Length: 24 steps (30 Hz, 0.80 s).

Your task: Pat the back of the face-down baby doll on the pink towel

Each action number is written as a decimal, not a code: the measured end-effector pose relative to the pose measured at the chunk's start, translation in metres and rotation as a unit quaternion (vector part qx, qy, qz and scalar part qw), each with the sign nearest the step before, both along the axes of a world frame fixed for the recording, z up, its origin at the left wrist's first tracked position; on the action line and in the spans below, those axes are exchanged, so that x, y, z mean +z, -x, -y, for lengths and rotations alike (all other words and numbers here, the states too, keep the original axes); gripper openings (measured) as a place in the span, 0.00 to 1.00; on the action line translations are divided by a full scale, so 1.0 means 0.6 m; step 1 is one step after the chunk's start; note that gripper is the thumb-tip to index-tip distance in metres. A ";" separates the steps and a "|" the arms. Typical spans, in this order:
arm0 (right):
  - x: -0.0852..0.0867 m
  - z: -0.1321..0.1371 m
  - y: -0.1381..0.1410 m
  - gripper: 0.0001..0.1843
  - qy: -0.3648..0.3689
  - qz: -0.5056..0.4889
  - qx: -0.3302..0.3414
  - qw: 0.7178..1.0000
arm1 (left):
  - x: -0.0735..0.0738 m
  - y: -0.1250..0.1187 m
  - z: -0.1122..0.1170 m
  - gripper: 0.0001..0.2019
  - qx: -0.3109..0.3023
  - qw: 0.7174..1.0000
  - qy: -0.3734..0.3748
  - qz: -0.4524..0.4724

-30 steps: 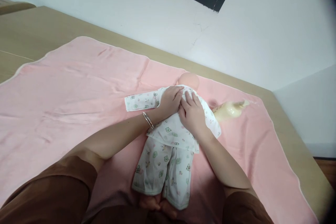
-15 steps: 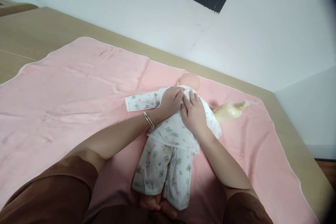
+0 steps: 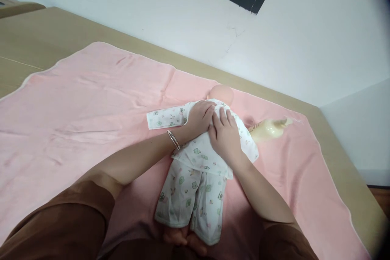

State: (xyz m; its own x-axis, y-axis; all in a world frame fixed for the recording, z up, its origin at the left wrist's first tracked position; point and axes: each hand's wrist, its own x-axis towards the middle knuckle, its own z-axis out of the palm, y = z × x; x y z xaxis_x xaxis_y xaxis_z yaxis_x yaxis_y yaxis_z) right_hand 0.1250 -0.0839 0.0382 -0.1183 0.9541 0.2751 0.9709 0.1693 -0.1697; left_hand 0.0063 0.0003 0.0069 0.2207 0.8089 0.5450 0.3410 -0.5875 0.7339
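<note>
View shifted | doll [image 3: 202, 155]: long axis, head [image 3: 222, 93] toward wall [image 3: 189, 24] | left hand [image 3: 199, 118], right hand [image 3: 226, 135]: grip unclenched

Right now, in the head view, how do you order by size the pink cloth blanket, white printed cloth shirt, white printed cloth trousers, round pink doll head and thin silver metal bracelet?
1. Blanket
2. Shirt and trousers: unsure, because the shirt is partly covered
3. Doll head
4. Bracelet
</note>
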 end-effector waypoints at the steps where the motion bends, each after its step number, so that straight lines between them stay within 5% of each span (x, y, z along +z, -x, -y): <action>1: 0.001 0.003 0.005 0.29 0.006 0.010 0.014 1.000 | 0.000 0.000 0.000 0.17 0.001 1.000 0.000 0.000; 11: 0.000 -0.049 -0.037 0.32 0.027 -0.059 -0.022 0.998 | 0.005 0.000 0.001 0.16 -0.013 1.000 -0.001 -0.015; 18: 0.003 -0.002 0.001 0.32 0.006 0.012 -0.044 0.999 | 0.001 -0.001 0.000 0.14 0.012 1.000 0.003 -0.002; 24: -0.003 0.001 0.003 0.30 0.002 0.034 0.078 0.996 | -0.001 0.002 0.004 0.16 0.032 0.999 0.014 0.032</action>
State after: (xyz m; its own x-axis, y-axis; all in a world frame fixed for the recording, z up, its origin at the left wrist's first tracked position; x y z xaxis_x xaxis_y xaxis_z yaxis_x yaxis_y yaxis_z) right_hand 0.1235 -0.0845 0.0365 -0.2835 0.9237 0.2576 0.9422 0.3183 -0.1047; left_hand 0.0053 -0.0020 0.0063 0.1334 0.8354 0.5333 0.3290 -0.5449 0.7713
